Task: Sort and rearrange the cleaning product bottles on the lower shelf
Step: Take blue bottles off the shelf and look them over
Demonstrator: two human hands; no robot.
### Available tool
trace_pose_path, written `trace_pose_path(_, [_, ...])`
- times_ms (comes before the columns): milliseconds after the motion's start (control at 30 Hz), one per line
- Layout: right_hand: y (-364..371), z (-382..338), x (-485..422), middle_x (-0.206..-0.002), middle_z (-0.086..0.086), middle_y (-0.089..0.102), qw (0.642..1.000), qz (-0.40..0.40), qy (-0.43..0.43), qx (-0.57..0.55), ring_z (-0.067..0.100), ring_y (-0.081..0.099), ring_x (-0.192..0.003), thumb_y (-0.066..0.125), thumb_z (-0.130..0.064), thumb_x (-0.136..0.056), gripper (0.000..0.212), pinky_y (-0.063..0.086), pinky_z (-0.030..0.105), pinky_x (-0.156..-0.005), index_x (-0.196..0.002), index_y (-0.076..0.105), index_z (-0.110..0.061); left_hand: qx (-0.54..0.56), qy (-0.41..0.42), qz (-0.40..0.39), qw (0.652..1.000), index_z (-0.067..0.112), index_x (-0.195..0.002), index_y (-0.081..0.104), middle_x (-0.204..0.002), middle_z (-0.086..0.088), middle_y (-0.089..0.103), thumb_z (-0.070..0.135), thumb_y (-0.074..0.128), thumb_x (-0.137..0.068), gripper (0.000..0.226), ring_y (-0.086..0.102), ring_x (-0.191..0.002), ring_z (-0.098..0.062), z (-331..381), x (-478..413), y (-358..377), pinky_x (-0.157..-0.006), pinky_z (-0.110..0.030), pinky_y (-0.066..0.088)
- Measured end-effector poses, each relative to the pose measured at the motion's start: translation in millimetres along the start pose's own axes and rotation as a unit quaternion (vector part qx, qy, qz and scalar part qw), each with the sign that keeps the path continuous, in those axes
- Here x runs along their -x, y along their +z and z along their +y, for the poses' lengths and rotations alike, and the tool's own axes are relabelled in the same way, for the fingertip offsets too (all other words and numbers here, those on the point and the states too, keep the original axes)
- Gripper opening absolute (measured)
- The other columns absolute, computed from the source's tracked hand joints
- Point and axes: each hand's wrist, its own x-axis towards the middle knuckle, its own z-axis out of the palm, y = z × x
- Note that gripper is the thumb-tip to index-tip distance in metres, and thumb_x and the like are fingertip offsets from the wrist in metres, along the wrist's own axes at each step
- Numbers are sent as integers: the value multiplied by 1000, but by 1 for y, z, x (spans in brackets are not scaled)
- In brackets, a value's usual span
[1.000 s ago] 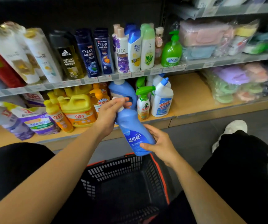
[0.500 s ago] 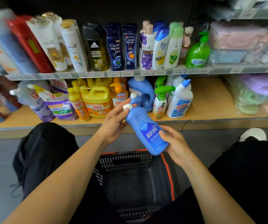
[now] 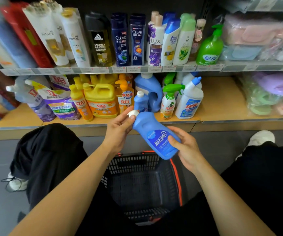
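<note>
We hold the blue bottle (image 3: 156, 135) tilted above the basket (image 3: 176, 176), before the lower shelf (image 3: 222, 106). The fingers (image 3: 125, 116) of the left hand (image 3: 118, 128) pinch its white cap (image 3: 133, 113); fingers of the right hand (image 3: 186, 149) wrap its base.

Smooth glossy plastic on the blue detergent bottle (image 3: 154, 134) and white cap (image 3: 132, 113), matt wood-look board on the lower shelf (image 3: 222, 103), matt black perforated plastic on the basket (image 3: 134, 161), shiny crinkled film on the purple refill pouch (image 3: 64, 106).
</note>
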Motion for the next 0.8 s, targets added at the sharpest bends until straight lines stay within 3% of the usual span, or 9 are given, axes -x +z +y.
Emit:
trace_pose_path(167, [2, 12, 6, -114, 7, 73, 998, 20, -31, 44, 24, 71, -106, 84, -35, -73, 43, 59, 33, -75, -113, 72, -30, -11, 0, 44, 999, 23, -123, 67, -117, -1, 75, 23, 71, -84, 39, 70, -107, -14, -7, 3, 4, -84, -29, 58])
trace_pose_path(300, [8, 18, 5, -122, 13, 70, 998, -3, 30, -47, 25, 70, -108, 75, -27, -83, 35, 59, 34, -79, -116, 73, -19, -17, -7, 30, 999, 20, -116, 71, -109, 0, 77, 26, 71, -83, 34, 72, -98, -11, 7, 2, 3, -79, -24, 57])
trace_pose_path(467, [24, 12, 4, -126, 12, 69, 987, -27, 97, -129, 21, 69, -107, 57, -30, -90, 43, 60, 32, -75, -126, 64, -8, -61, -21, -5, 998, 30, -122, 69, -119, 5, 74, 24, 59, -99, 25, 67, -108, -10, 25, 10, -3, -83, -25, 57])
trace_pose_path(567, [29, 4, 3, -128, 12, 68, 987, -20, 92, -132, 19, 69, -106, 53, -32, -94, 42, 59, 31, -74, -127, 63, -8, -49, -49, -44, 997, 37, -141, 52, -128, 3, 70, 24, 60, -100, 44, 67, -114, -19, 25, 18, -4, -84, -38, 60])
trace_pose_path(667, [37, -6, 2, -133, 12, 65, 990, -37, 74, -111, 20, 68, -105, 55, -37, -92, 39, 59, 33, -70, -123, 66, -16, -74, -44, -43, 995, 41, -153, 30, -136, -9, 61, 9, 74, -89, 84, 69, -115, -29, 23, 24, -3, -82, -46, 61])
trace_pose_path(733, [39, -15, 2, -138, 13, 61, 987, -81, 46, -130, 24, 67, -110, 66, -40, -86, 46, 58, 36, -73, -127, 63, -17, -83, -34, 14, 996, 32, -156, 27, -133, -17, 58, 3, 73, -89, 87, 72, -106, -30, 29, 22, -2, -81, -43, 62])
trace_pose_path(800, [37, -22, 0, -137, 8, 61, 984, -137, -8, -117, 30, 62, -120, 86, -32, -73, 64, 57, 42, -89, -130, 60, -18, -62, -44, 68, 995, 23, -157, 27, -120, -23, 58, 4, 71, -91, 81, 69, -96, -32, 36, 14, -4, -79, -37, 62])
